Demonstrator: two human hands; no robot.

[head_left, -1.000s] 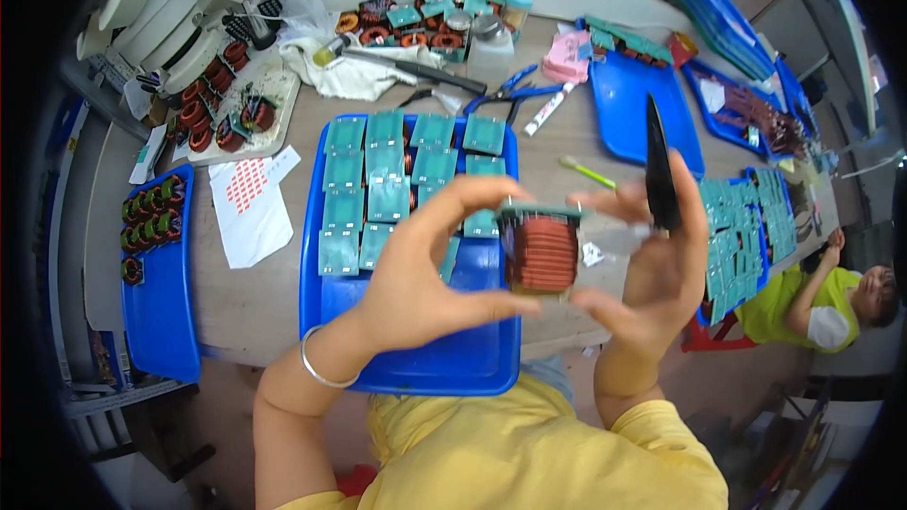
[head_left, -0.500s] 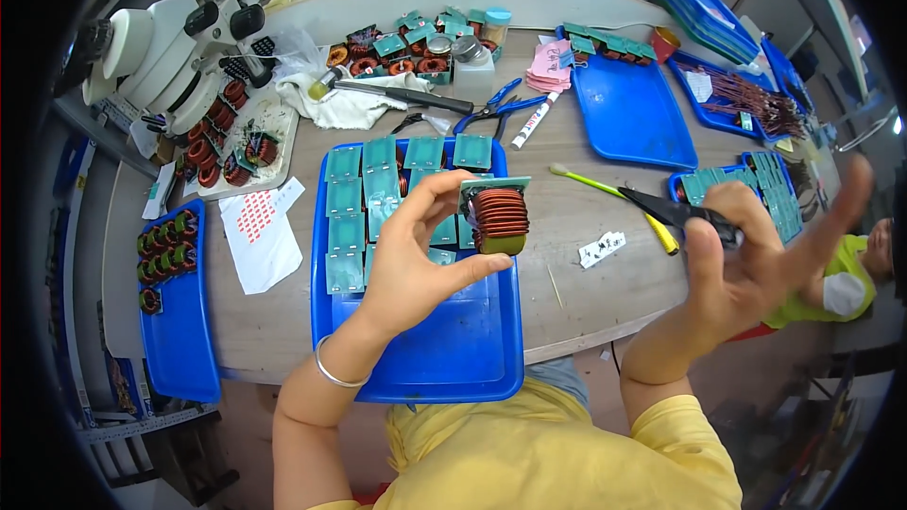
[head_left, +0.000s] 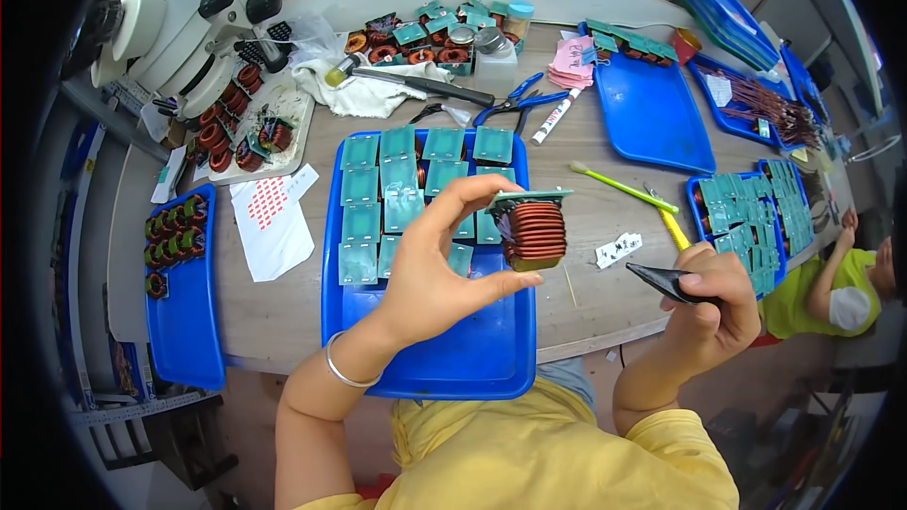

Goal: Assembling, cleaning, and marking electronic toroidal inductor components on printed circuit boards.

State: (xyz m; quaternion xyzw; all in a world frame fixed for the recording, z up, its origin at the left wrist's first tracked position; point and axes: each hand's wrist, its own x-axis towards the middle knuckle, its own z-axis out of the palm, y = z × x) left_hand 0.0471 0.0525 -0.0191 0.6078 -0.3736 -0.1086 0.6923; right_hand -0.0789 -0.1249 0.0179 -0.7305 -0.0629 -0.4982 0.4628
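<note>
Your right hand point(head_left: 713, 307), fist closed on the black pointed tool point(head_left: 666, 281), has dropped away while your left hand point(head_left: 436, 269) still pinches the copper-wound coil on its green board point(head_left: 532, 229), leaving it free for inspection.

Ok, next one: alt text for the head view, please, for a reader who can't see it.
A person's left hand holds up a copper-wound coil on a green board over a blue tray of similar green boards, while the right hand grips a black tool beside it. A microscope, more blue trays and hand tools crowd the workbench.
</note>
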